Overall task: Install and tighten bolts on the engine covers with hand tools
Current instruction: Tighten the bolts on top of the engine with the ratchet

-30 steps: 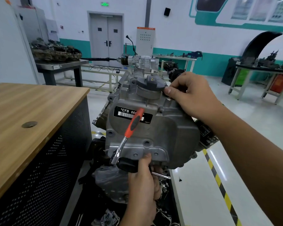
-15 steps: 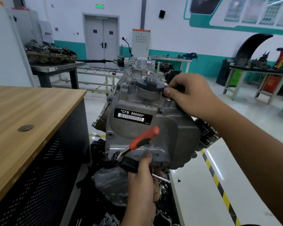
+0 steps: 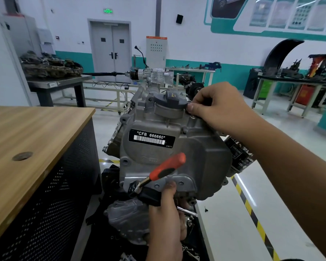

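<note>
Grey engine cover (image 3: 177,153) stands centre, right of the wooden desk (image 3: 32,136). Right hand (image 3: 215,106) pinches something small at its far top edge beside the oil cap (image 3: 170,101). Left hand (image 3: 166,210) grips the black part at the near bottom edge, where the red-handled ratchet (image 3: 158,173) sits.

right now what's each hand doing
Left hand: grips a black part under the engine cover.
Right hand: fingers curled at the cover's top edge; contents hidden.
</note>
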